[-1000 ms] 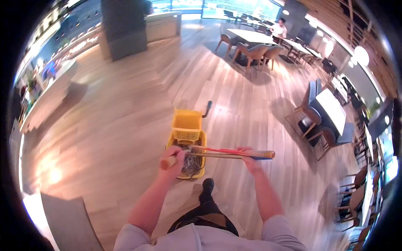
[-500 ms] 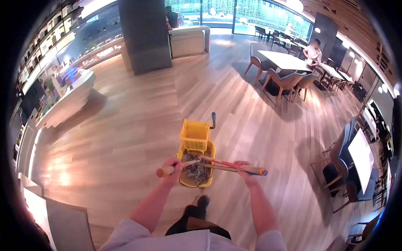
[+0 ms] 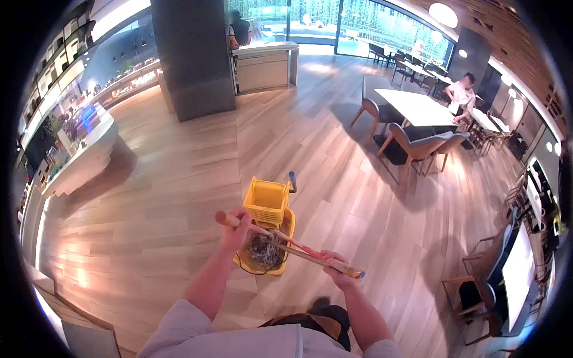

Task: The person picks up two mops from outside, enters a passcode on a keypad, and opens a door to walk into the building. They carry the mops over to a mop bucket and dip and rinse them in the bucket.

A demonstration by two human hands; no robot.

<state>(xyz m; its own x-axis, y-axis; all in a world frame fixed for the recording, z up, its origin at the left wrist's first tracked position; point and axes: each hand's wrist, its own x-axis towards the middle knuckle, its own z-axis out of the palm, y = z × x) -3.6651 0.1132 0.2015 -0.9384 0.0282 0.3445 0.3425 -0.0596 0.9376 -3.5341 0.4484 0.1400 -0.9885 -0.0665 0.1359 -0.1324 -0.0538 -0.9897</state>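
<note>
At eleven o'clock, the left hand (image 3: 236, 229) is gripping a pole (image 3: 227, 219); at one, the right hand (image 3: 338, 269) others (image 3: 306, 249); firmness should be steadying these above the bucket (image 3: 264, 211).

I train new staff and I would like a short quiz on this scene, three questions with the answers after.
1. Which colour is the bucket?
A) grey
B) yellow
C) white

2. True or false: the left hand and the right hand both grip poles.

3. Which of these two hands is nearer to the wringer?

Key:
1. B
2. True
3. The left hand
</note>
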